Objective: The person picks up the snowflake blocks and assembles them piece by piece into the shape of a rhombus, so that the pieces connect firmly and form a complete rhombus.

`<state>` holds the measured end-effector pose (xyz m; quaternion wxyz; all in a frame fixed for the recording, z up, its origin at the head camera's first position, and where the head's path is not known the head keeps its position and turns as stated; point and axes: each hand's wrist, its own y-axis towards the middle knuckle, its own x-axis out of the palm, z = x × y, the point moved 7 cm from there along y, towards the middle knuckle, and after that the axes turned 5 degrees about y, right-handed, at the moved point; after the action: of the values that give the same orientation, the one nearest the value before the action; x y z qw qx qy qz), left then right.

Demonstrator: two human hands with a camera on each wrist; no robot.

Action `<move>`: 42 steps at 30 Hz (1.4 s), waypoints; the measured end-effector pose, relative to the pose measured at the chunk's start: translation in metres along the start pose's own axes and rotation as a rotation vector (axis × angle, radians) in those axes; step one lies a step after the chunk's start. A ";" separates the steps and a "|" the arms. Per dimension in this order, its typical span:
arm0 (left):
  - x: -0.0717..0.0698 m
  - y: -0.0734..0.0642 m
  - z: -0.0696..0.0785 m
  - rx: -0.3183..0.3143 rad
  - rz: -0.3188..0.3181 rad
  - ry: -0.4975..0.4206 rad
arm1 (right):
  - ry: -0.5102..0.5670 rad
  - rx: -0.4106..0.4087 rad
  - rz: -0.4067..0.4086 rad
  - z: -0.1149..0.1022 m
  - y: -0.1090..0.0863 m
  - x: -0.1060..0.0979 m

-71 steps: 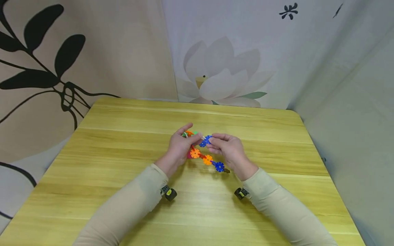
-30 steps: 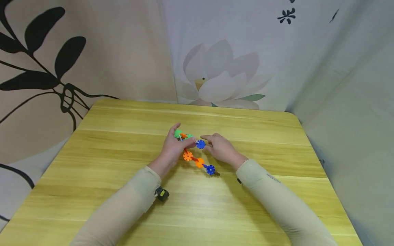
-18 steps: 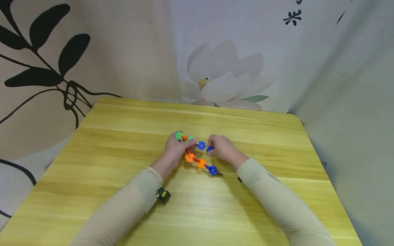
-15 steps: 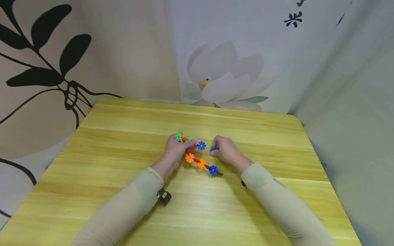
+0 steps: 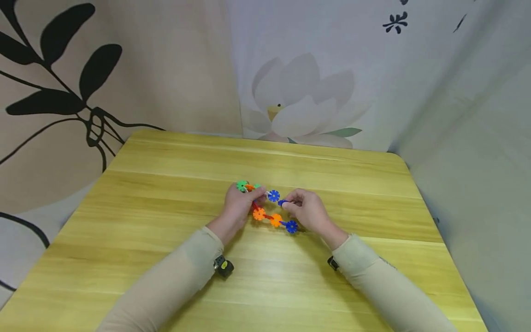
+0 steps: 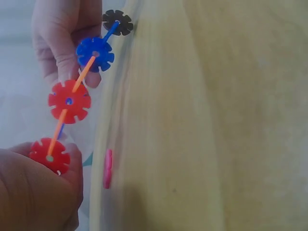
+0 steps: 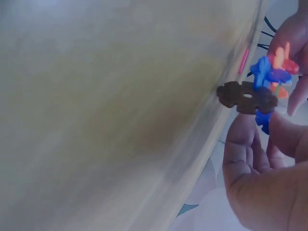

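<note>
My left hand (image 5: 237,206) grips a chain of interlocking plastic snowflake discs, with a green disc (image 5: 242,186) above the palm. One branch runs right to a blue disc (image 5: 274,196). A lower branch carries an orange disc (image 5: 259,214), another orange one and a darker blue disc (image 5: 292,226). In the left wrist view, this branch ends in a brown disc (image 6: 124,24). Between thumb and fingertips, my right hand (image 5: 309,211) pinches a loose blue snowflake disc (image 5: 282,202), turned nearly edge-on, close to the blue disc ending the upper branch.
The wooden table (image 5: 174,193) lies beneath both hands, with its far edge short of a printed curtain (image 5: 315,87). In the left wrist view, a pink disc (image 6: 108,168) lies on the tabletop near the edge.
My right hand drew away to the right from the chain with a blue disc pinched, then came back left towards the upper branch's end. The left hand kept its grip, shifting slightly.
</note>
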<state>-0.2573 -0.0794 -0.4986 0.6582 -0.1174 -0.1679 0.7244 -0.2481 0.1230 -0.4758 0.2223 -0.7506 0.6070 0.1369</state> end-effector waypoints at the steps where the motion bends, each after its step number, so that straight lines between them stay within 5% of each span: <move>1: 0.001 0.000 -0.002 -0.010 -0.001 -0.011 | 0.009 0.004 -0.010 0.001 0.001 0.001; 13: 0.001 -0.001 -0.010 -0.055 -0.041 -0.077 | -0.003 0.049 0.015 0.005 0.003 -0.005; 26: 0.013 -0.007 -0.009 -0.070 -0.104 -0.260 | 0.169 0.104 -0.031 0.012 0.010 -0.002; 30: 0.010 -0.008 -0.011 -0.067 -0.116 -0.226 | 0.133 0.112 -0.048 0.014 0.011 -0.003; 42: -0.009 -0.004 -0.011 -0.067 -0.200 0.071 | 0.073 0.106 -0.055 0.017 0.011 -0.008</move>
<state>-0.2487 -0.0869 -0.5071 0.7284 -0.1475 -0.1797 0.6445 -0.2596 0.1365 -0.4880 0.2430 -0.7588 0.6001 0.0707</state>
